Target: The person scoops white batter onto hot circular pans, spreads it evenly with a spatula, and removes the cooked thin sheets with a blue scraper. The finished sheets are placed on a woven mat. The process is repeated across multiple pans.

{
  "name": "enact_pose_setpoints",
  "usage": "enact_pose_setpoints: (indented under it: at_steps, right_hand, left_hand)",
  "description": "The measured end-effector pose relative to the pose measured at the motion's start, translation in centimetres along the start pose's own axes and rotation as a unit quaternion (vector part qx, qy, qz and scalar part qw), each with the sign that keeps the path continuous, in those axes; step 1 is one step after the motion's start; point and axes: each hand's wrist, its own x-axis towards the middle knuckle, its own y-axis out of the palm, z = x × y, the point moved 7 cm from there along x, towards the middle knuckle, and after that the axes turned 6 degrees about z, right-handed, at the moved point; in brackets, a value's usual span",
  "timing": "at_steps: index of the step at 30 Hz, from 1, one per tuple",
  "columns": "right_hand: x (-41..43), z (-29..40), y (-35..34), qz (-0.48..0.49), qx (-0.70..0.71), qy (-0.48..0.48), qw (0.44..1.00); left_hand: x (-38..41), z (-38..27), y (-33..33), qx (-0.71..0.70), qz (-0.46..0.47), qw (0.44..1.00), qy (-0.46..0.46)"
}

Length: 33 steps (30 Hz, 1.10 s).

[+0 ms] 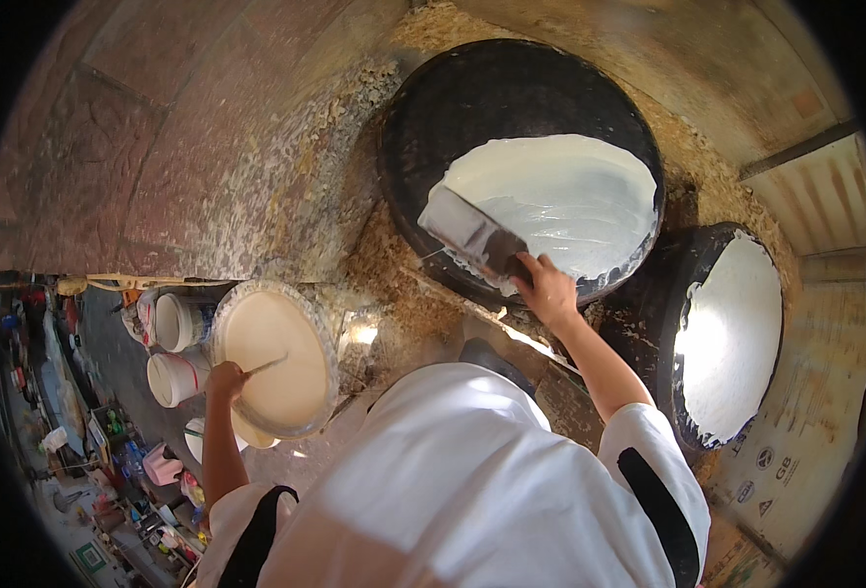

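My right hand [548, 294] grips the handle of a broad flat scraper [470, 224], its blade smeared white. The scraper tilts over the near left part of a large round black griddle [470, 95]. A sheet of wet white batter [572, 191] covers the near and right side of that griddle, with ridges on its surface. At the left, my left hand [227, 382] is closed around a thin handle [268, 363] over the rim of a wide tub [220, 323]. Pale cream liquid [279, 345] fills the tub, and the handle's far end lies at or in it.
To the right, a second black griddle [672, 272] carries another white layer [727, 345] under bright glare. White buckets [176, 323] stand beyond the tub. A stained brick-like wall [110, 147] rises at the upper left; printed boards [763, 485] flank the right. Clutter [132, 478] fills the lower left.
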Motion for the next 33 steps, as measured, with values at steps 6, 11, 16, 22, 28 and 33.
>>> enact_pose_setpoints:
  at_steps: [6, 11, 16, 22, 28, 33]
  right_hand:
    - [-1.6, -13.9, -9.5, -0.307, 0.075, 0.131, 0.940]
    - [-2.9, -23.5, -7.8, -0.254, 0.380, 0.298, 0.838]
    - [1.6, -10.7, -2.8, -0.105, 0.445, 0.102, 0.884]
    - [2.4, -0.9, -3.0, -0.053, -0.028, 0.013, 0.998]
    - [0.1, -18.1, -10.5, -0.288, 0.106, 0.183, 0.934]
    - [1.5, -22.5, -7.4, -0.244, 0.549, 0.215, 0.770]
  left_hand:
    - [-0.2, -0.2, 0.0, 0.017, 0.002, 1.000, -0.013]
    - [-0.1, 0.1, 0.1, 0.025, 0.009, 0.999, -0.021]
    - [0.1, -0.6, -0.9, 0.011, 0.012, 1.000, -0.019]
    - [0.4, -1.5, -1.4, 0.040, 0.010, 0.999, -0.003]
    - [0.7, -0.7, -0.7, 0.039, -0.007, 0.999, 0.001]
    - [0.9, -0.3, -0.5, 0.033, -0.014, 0.999, -0.010]
